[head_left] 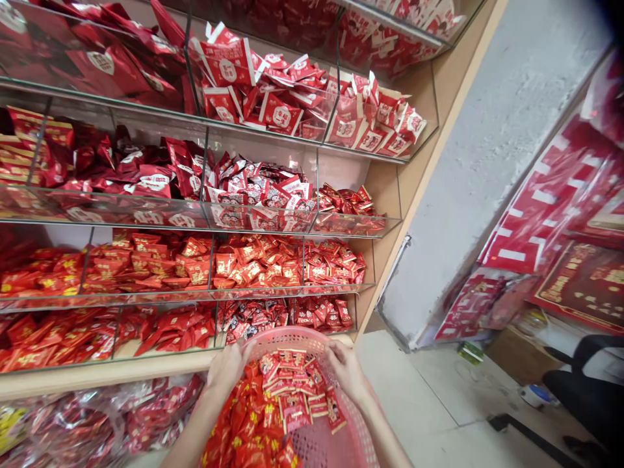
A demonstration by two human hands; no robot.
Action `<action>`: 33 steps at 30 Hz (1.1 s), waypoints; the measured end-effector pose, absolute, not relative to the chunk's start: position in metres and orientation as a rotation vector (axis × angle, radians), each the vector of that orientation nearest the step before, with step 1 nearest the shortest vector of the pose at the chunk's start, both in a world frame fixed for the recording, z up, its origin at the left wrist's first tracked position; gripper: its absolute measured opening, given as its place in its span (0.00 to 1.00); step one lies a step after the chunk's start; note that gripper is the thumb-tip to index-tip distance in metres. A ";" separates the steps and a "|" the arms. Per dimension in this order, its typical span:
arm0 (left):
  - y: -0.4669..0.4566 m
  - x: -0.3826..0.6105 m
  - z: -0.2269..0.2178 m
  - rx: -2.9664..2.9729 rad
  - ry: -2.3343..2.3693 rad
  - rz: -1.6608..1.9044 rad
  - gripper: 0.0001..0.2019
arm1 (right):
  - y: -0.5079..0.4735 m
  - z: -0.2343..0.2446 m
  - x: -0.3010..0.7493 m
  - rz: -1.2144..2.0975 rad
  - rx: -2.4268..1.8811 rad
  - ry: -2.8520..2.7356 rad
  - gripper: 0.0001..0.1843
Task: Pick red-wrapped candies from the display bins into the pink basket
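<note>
both hands clasp the pink basket (292,333), the left hand (227,367) on its left rim and the right hand (347,372) on its right rim, fingers curled over the edge. the red candy packets (287,393) lie heaped between them. holding the basket level and close under the lowest shelf bin (292,315) seems the steadiest grip.

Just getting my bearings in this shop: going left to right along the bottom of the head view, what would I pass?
Bagged sweets → left hand → packets in the pink basket → right hand → floor → small tub → another person's dark trousers.
</note>
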State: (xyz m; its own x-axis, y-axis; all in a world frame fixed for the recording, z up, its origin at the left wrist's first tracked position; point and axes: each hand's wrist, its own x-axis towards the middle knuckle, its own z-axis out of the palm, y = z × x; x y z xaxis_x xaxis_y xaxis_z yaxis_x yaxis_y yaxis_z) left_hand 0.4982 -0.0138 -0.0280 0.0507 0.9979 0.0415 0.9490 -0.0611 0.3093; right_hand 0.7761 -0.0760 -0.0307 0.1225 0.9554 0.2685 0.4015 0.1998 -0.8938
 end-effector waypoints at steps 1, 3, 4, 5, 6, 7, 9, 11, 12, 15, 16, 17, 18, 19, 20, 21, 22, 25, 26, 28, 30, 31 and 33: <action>-0.013 0.498 -0.028 2.108 2.016 0.355 0.29 | -0.071 -0.017 0.778 0.655 -1.341 -1.454 0.18; -0.013 0.498 -0.028 2.089 2.024 0.349 0.30 | -0.059 0.017 0.786 0.566 -1.322 -1.474 0.18; -0.013 0.498 -0.028 2.089 2.017 0.351 0.30 | -0.051 0.035 0.792 0.506 -1.335 -1.497 0.18; -0.013 0.498 -0.028 2.094 2.006 0.356 0.29 | -0.042 0.053 0.798 0.402 -1.365 -1.531 0.18; -0.014 0.498 -0.028 2.103 1.997 0.364 0.29 | -0.032 0.072 0.805 0.261 -1.402 -1.571 0.18; -0.014 0.498 -0.028 2.110 1.988 0.370 0.29 | -0.021 0.089 0.811 0.100 -1.447 -1.615 0.17; -0.015 0.498 -0.028 2.116 1.990 0.369 0.29 | 0.003 0.118 0.823 -0.249 -1.549 -1.715 0.16; -0.016 0.498 -0.030 2.111 2.005 0.362 0.28 | 0.028 0.138 0.832 -0.513 -1.675 -1.809 0.19; -0.016 0.498 -0.030 2.111 2.007 0.362 0.28 | 0.040 0.145 0.835 -0.609 -1.736 -1.859 0.22; -0.015 0.497 -0.034 2.114 2.007 0.370 0.28 | 0.070 0.154 0.838 -0.722 -1.908 -1.951 0.37; -0.014 0.497 -0.035 2.120 2.011 0.365 0.28 | 0.078 0.154 0.838 -0.699 -1.972 -1.950 0.42; -0.014 0.497 -0.037 2.127 2.021 0.357 0.28 | 0.084 0.155 0.837 -0.653 -2.037 -1.942 0.46; -0.014 0.497 -0.038 2.136 2.034 0.352 0.28 | 0.089 0.155 0.835 -0.594 -2.100 -1.933 0.49; -0.014 0.497 -0.039 2.147 2.043 0.354 0.28 | 0.093 0.155 0.834 -0.525 -2.161 -1.929 0.51; -0.014 0.497 -0.039 2.157 2.046 0.363 0.28 | 0.096 0.155 0.832 -0.460 -2.214 -1.930 0.51; -0.014 0.496 -0.040 2.165 2.047 0.373 0.28 | 0.098 0.155 0.830 -0.406 -2.255 -1.935 0.51; -0.014 0.496 -0.040 2.168 2.046 0.379 0.28 | 0.099 0.155 0.829 -0.367 -2.282 -1.939 0.51; -0.015 0.497 -0.039 2.155 2.060 0.357 0.28 | 0.098 0.155 0.829 -0.365 -2.277 -1.959 0.48; -0.016 0.497 -0.039 2.153 2.065 0.346 0.28 | 0.096 0.154 0.830 -0.393 -2.259 -1.976 0.47; -0.016 0.498 -0.039 2.159 2.070 0.333 0.28 | 0.092 0.152 0.832 -0.434 -2.241 -2.028 0.44; -0.016 0.498 -0.038 2.162 2.076 0.327 0.28 | 0.088 0.150 0.832 -0.461 -2.240 -2.075 0.41; -0.016 0.499 -0.038 2.158 2.080 0.324 0.28 | 0.086 0.149 0.831 -0.468 -2.245 -2.088 0.39; -0.016 0.499 -0.038 2.145 2.087 0.313 0.27 | 0.084 0.148 0.829 -0.471 -2.264 -2.088 0.38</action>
